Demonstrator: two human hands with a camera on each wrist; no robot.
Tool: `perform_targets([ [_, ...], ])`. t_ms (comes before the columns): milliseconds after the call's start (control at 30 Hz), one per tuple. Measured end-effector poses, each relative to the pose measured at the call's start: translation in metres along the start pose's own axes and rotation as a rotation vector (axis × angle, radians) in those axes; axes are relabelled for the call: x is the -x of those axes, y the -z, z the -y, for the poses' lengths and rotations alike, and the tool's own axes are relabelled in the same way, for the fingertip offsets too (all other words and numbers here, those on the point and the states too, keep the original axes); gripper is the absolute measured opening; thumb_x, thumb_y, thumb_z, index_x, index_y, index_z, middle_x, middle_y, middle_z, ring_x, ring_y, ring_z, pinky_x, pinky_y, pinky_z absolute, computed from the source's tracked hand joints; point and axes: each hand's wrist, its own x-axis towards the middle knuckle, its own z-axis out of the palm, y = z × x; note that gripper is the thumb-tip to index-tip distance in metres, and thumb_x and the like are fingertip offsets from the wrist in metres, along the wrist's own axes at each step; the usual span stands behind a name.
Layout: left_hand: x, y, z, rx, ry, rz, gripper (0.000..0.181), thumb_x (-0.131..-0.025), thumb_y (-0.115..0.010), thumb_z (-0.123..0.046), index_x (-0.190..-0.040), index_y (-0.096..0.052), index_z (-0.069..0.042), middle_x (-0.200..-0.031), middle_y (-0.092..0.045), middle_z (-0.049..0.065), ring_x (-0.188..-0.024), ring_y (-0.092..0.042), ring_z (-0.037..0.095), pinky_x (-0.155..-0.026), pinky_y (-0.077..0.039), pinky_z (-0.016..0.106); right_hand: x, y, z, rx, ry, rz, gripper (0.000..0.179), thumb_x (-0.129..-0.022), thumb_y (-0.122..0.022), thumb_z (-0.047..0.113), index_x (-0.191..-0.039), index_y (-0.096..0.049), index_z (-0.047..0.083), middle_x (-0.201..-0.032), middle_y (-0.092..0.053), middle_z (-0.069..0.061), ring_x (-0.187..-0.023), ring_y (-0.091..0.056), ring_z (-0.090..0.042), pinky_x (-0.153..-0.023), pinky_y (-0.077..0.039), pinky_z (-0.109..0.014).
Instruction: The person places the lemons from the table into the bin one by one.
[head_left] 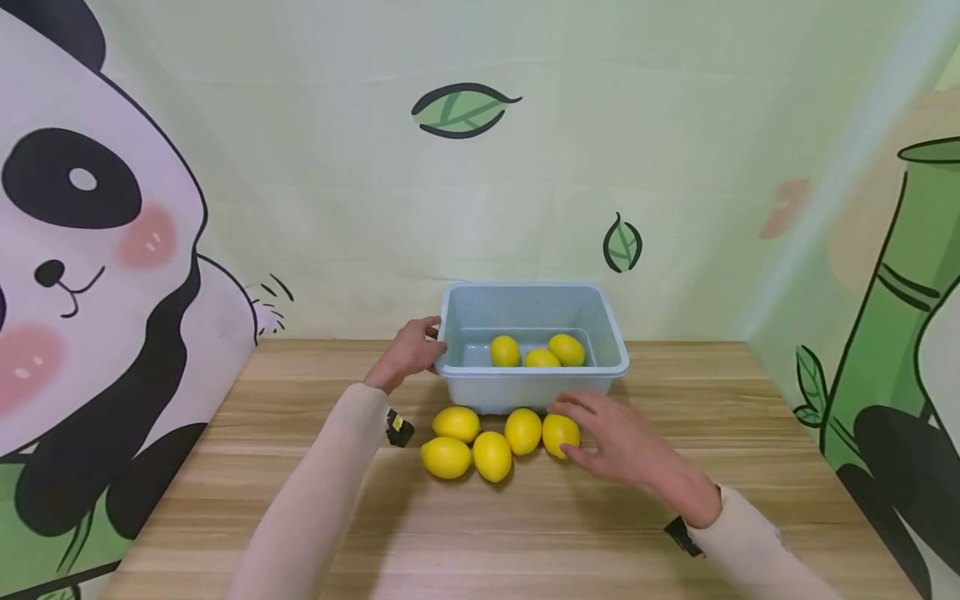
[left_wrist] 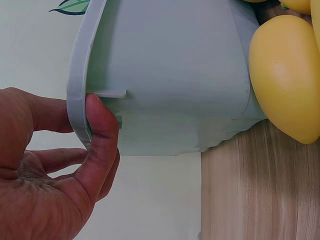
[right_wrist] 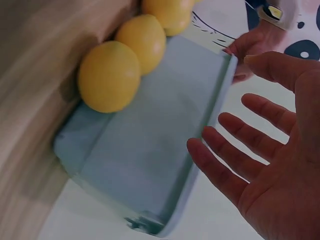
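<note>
A light blue plastic bin [head_left: 525, 387] stands on the table against the backdrop, with three lemons [head_left: 566, 350] inside. My left hand [head_left: 408, 354] grips the bin's left rim; the left wrist view shows thumb and fingers pinching the rim [left_wrist: 77, 75]. In front of the bin lie several more lemons [head_left: 492, 456] in a loose cluster. Close to the rightmost lemon [head_left: 561, 435] is my right hand [head_left: 626, 437], its fingers spread and partly over that fruit in the head view. In the right wrist view, that hand [right_wrist: 270, 155] holds nothing, and a gap separates it from the nearest lemon [right_wrist: 109, 76].
The wooden table [head_left: 480, 542] reaches back to a pale green backdrop [head_left: 337, 167] printed with pandas, leaves and bamboo. Black straps with small devices [head_left: 399, 429] sit at both wrists.
</note>
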Motion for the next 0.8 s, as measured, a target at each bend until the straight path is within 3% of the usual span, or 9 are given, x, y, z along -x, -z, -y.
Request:
perform_targets([
  [567,0.001,0.001,-0.001,-0.023,0.002,-0.006,0.059,-0.094,-0.054,-0.011,-0.150,-0.036,-0.003,-0.131,-0.053,0.023,-0.097,-0.063,0.030,-0.070,-0.060,0.028,0.004,-0.049,-0.018,-0.025,-0.063,0.142,0.055,-0.083,-0.075,0.026,-0.133,-0.059,0.013,-0.141,-0.053,-0.015,-0.128,-0.052,-0.034,-0.100,-0.050,-0.050],
  [800,0.001,0.000,-0.001,-0.017,0.007,0.001,0.059,-0.095,-0.054,-0.011,-0.151,-0.035,-0.003,-0.132,-0.052,0.023,-0.105,-0.063,0.037,-0.070,-0.060,0.028,0.004,-0.061,-0.023,-0.031,-0.079,0.177,0.058,-0.083,-0.075,0.026,-0.136,-0.056,0.012,-0.144,-0.050,-0.017,-0.132,-0.047,-0.036,-0.107,-0.045,-0.052],
])
